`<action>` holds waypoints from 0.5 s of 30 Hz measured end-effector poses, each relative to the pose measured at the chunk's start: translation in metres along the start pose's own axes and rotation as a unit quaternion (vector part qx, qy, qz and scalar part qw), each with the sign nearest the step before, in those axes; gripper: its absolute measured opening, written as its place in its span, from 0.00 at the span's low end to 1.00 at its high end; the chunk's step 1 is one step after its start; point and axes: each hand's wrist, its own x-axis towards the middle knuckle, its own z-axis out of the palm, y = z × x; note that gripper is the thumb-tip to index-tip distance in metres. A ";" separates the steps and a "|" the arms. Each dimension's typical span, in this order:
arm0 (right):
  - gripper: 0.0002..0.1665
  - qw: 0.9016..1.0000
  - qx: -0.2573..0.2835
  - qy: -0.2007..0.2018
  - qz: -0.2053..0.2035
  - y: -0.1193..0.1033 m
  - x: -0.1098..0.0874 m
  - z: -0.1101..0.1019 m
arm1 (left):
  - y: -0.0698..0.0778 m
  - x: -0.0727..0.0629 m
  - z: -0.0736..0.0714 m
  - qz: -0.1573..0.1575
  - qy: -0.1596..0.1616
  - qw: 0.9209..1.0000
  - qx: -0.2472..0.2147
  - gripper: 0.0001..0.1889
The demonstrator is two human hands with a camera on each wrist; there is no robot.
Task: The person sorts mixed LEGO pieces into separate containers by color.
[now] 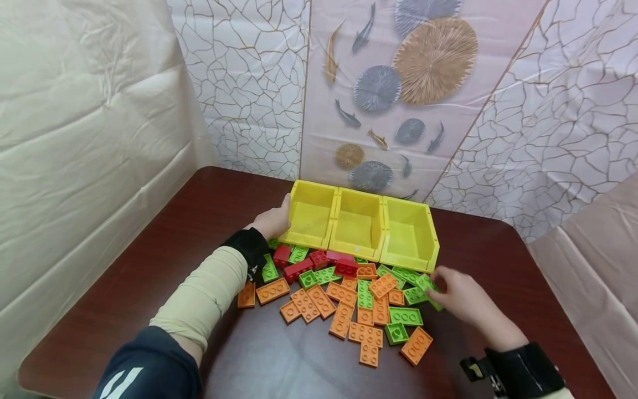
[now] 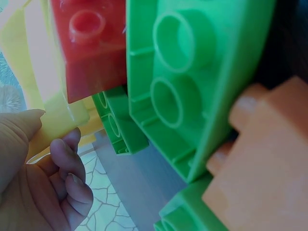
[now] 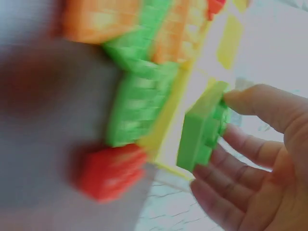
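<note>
My left hand [image 1: 271, 223] is at the left end of a yellow three-compartment bin [image 1: 333, 219]. In the left wrist view its thumb and fingers pinch the bin's yellow edge [image 2: 53, 125]. My right hand [image 1: 461, 296] is just off the bin's front right corner. It pinches a green toy building brick [image 3: 199, 130] between thumb and fingers. In the right wrist view the brick is tilted, its studs toward the palm. The three compartments hold no bricks that I can see.
Orange bricks [image 1: 341, 318], green bricks [image 1: 405, 316] and red bricks [image 1: 298, 269] lie loosely spread in front of the bin, some overlapping. The dark brown table [image 1: 164, 260] ends at a patterned cloth [image 1: 249, 94] behind the bin.
</note>
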 end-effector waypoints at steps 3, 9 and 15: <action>0.14 0.999 -0.001 0.026 -0.030 -0.008 0.020 -0.009 | -0.001 0.002 0.002 -0.001 0.001 1.000 0.003 0.40; 0.14 0.999 -0.008 0.023 -0.031 -0.009 0.063 -0.007 | -0.003 0.004 0.005 0.002 -0.007 1.000 0.001 0.41; 0.16 0.998 -0.027 0.009 -0.053 -0.007 0.101 0.000 | 0.000 0.004 0.003 -0.005 0.004 1.000 -0.004 0.39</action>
